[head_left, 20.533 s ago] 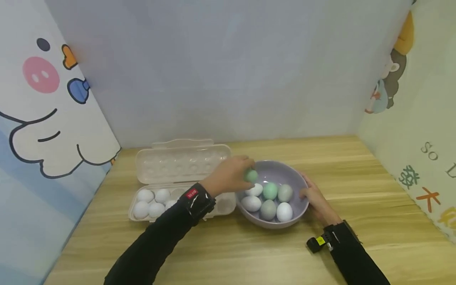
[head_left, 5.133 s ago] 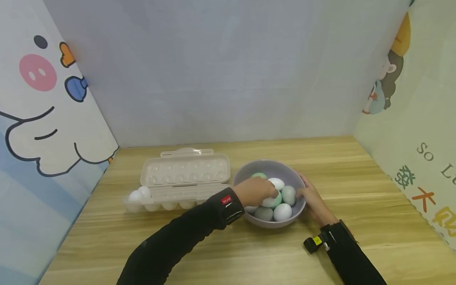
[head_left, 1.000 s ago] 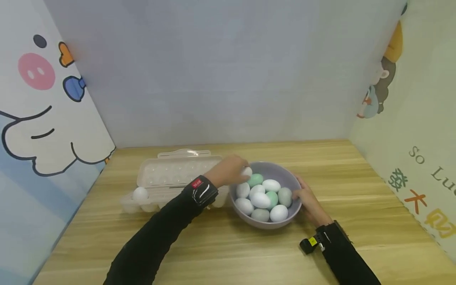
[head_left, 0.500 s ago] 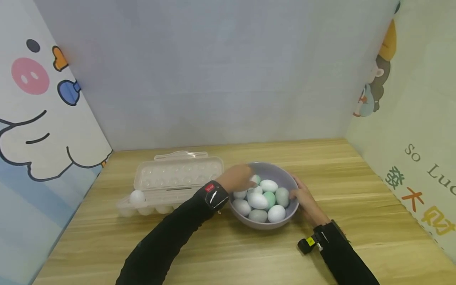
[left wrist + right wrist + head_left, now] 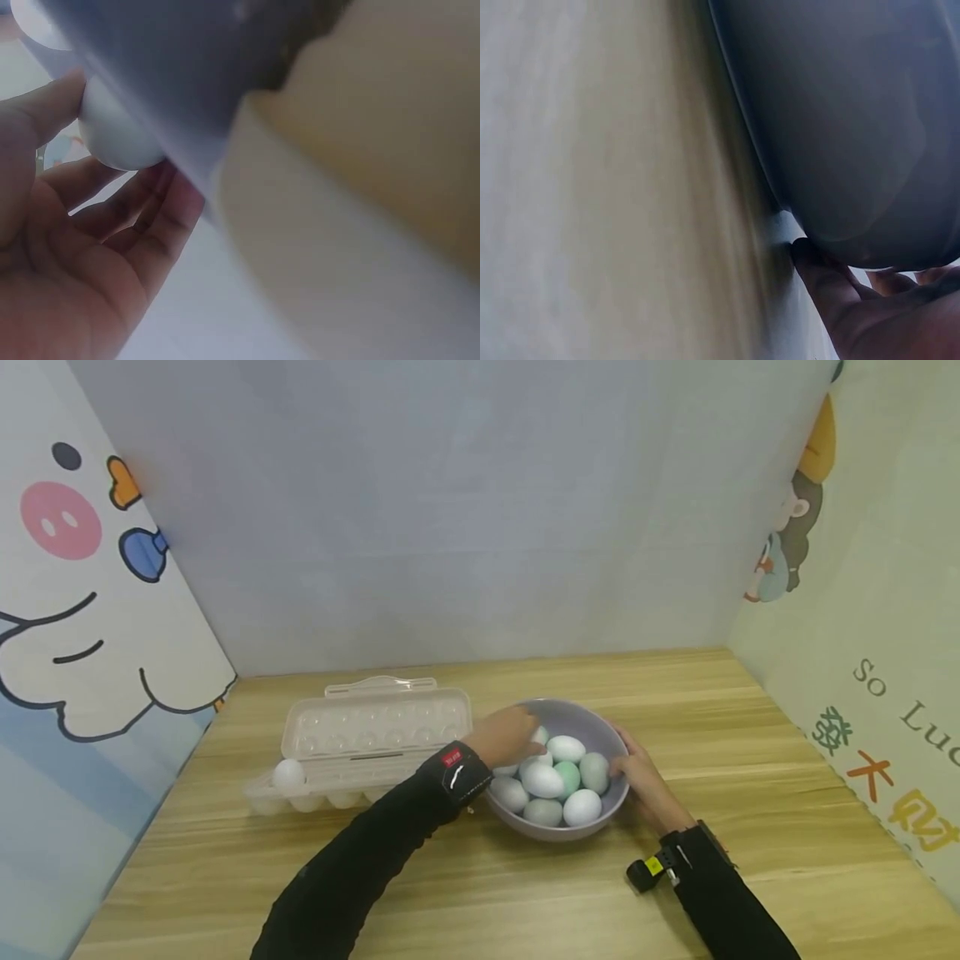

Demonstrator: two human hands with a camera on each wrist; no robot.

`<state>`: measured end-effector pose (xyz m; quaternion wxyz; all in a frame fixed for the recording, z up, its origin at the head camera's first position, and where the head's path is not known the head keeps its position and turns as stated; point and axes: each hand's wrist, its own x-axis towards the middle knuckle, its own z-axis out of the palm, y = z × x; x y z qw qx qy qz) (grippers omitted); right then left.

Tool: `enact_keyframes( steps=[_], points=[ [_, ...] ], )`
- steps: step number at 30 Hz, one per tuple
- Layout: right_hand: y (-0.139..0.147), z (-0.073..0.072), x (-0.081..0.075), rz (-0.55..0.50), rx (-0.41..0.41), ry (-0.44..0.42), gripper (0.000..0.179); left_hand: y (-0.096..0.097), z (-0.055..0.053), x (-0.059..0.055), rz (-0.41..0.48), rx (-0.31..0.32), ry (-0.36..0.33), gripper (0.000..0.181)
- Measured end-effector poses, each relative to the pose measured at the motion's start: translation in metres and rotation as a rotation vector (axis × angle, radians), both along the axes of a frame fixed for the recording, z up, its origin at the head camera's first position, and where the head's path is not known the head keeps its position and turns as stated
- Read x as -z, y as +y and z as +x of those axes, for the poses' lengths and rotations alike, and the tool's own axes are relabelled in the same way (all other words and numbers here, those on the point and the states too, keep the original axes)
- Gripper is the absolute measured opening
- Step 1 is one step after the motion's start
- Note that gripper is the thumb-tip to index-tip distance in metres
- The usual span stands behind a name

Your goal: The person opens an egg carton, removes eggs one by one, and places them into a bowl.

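Note:
My left hand (image 5: 506, 737) reaches over the left rim of a purple-grey bowl (image 5: 558, 833). In the left wrist view, its thumb and fingers (image 5: 56, 112) hold a pale egg (image 5: 116, 131) by the bowl's rim; the head view hides that egg. White, grey and mint-green eggs (image 5: 543, 781) fill the bowl. At the bowl's right side my right hand (image 5: 648, 785) grips the rim, and the right wrist view shows its fingers (image 5: 829, 289) against the outer wall. Left of the bowl stands a clear plastic egg carton (image 5: 375, 727) with its lid back.
One white egg (image 5: 288, 774) stands up at the carton's left end, and several others show through its front wall. The left forearm covers the carton's right front part. A wooden table (image 5: 540, 910) lies under everything, with a grey wall (image 5: 480, 527) behind and printed panels at both sides.
Over the last second my left hand has moved from the bowl's left rim, a white egg in its grip, further in over the eggs. The right hand keeps its hold.

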<state>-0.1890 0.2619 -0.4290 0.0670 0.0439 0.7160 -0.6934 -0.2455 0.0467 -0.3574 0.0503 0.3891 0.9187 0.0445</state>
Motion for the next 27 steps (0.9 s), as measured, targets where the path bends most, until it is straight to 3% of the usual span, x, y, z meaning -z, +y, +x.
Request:
enact_keyframes(
  steps=[12, 16, 21, 27],
  points=[
    [0.0, 0.0, 0.002, -0.014, 0.001, 0.008, 0.081, -0.003, -0.003, 0.002, 0.034, -0.016, -0.017, 0.031],
    [-0.001, 0.0, 0.002, -0.019, 0.0, 0.01, 0.081, -0.017, -0.004, -0.005, 0.065, -0.033, -0.018, 0.032],
    [-0.001, 0.0, 0.002, -0.033, 0.001, 0.016, 0.081, -0.055, -0.004, -0.028, 0.104, -0.146, -0.044, 0.043],
    [0.0, 0.0, 0.002, -0.02, -0.009, 0.006, 0.082, -0.124, -0.002, -0.046, 0.13, -0.22, 0.019, 0.045]
  ],
)
